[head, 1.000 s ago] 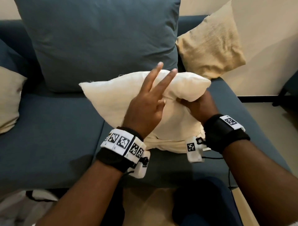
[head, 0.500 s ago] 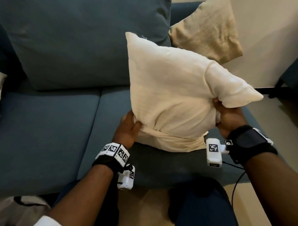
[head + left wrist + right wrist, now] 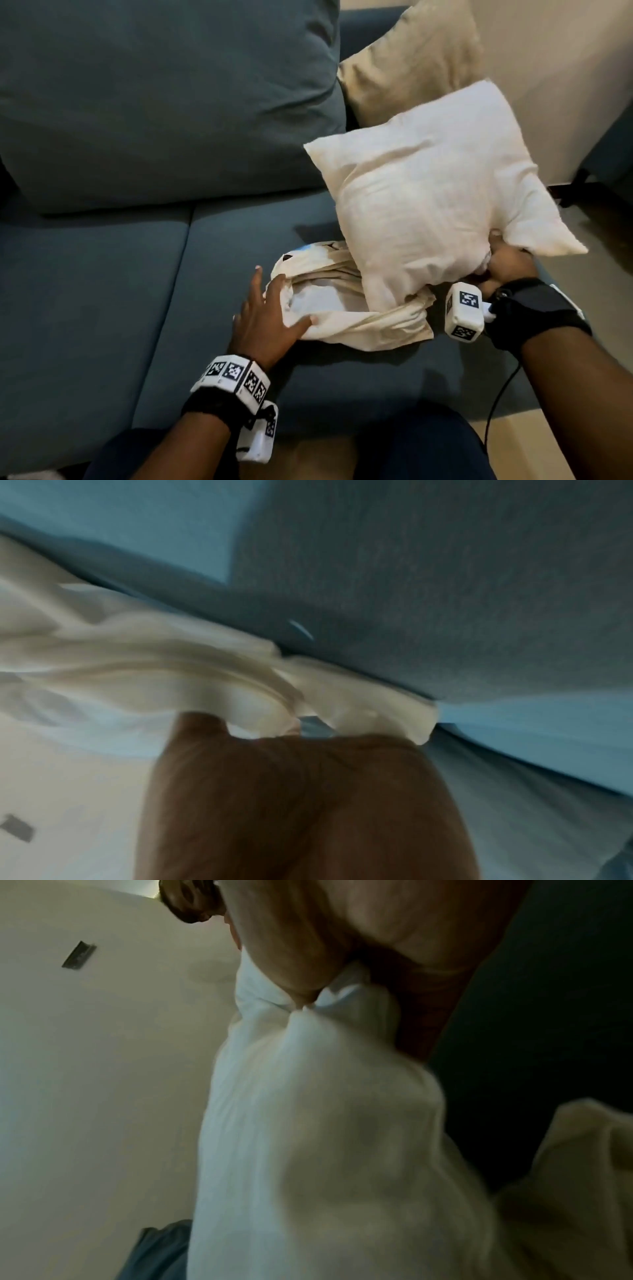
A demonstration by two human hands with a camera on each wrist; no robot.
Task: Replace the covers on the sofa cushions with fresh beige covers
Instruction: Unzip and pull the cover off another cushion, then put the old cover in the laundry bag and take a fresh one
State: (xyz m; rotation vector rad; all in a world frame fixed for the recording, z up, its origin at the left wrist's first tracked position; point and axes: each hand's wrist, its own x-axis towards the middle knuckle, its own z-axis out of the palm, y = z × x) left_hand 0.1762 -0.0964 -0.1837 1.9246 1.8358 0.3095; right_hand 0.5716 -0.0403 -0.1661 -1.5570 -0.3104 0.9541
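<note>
Head view: two cushions (image 3: 435, 205), one cover (image 3: 346, 308)

Head view looks down at the sofa (image 3: 102, 308) — blurred wrist views press close, sharing it.

Your right hand (image 3: 503, 265) is swinging the white cushion (image 3: 435, 205) farther right, while your left hand (image 3: 263, 318) is leaving it and dropping onto the crumpled cover (image 3: 359, 308).

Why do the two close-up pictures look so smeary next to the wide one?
Head view: fairly sharp, dim room. Left wrist view: motion blur streaks the crumpled beige fabric cover. Right wrist view: the white square cushion is soft and blurred, its right side in deep shadow.
</note>
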